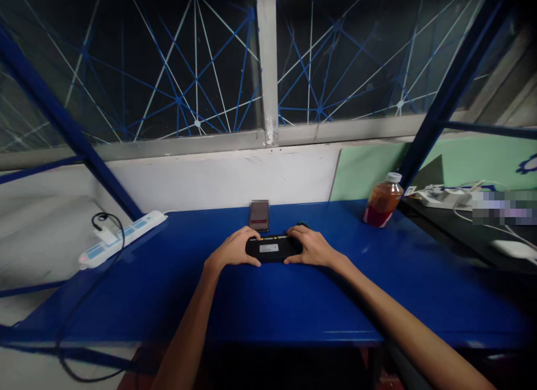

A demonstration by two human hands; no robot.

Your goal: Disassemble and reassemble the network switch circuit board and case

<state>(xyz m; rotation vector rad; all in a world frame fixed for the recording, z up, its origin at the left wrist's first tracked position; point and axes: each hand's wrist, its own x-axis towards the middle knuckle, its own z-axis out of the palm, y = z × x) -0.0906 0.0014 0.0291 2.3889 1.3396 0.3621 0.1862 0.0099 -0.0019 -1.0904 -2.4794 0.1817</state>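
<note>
A flat black device point(272, 248) with a white label lies on the blue table point(260, 306). My left hand point(233, 249) grips its left end, fingers curled over the top and thumb along the front edge. My right hand point(311, 247) holds its right end the same way. Just behind the device, a dark phone point(259, 215) lies flat near the wall.
A bottle of amber liquid with a white cap point(382, 201) stands at the back right. A white power strip point(121, 238) with a black cable plugged in lies at the left edge. A dark side table point(465, 233) at the right carries white adapters and cables.
</note>
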